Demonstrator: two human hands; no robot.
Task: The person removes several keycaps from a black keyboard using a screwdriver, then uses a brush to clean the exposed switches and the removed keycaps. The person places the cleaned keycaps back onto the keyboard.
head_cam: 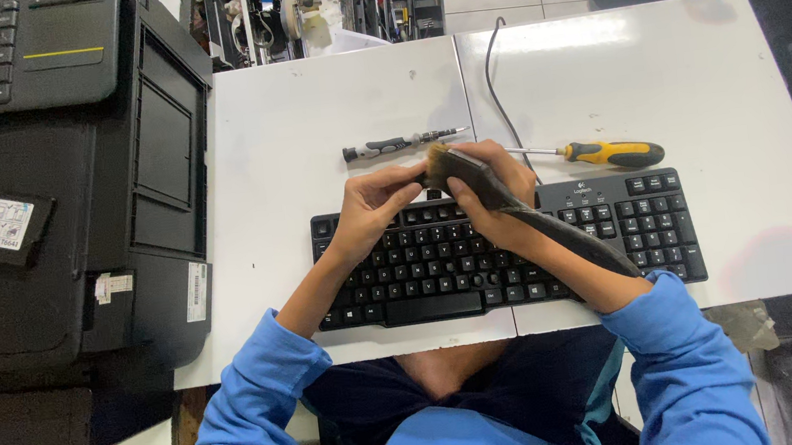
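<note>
We hold a brush [480, 184] in our right hand [496, 192], fingers closed round the handle, bristles at 12 o'clock over the keyboard [440, 267]. Our left hand [370, 206] pinches its bristle end, steadying it. Two screwdrivers [402, 142] [605, 153] lie beyond.

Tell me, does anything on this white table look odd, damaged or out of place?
Nothing looks damaged or spilled. The black keyboard lies square on the white table, two screwdrivers lie behind it, and the right hand holds a long dark brush over the keys while the left hand touches it near the bristles.
</note>
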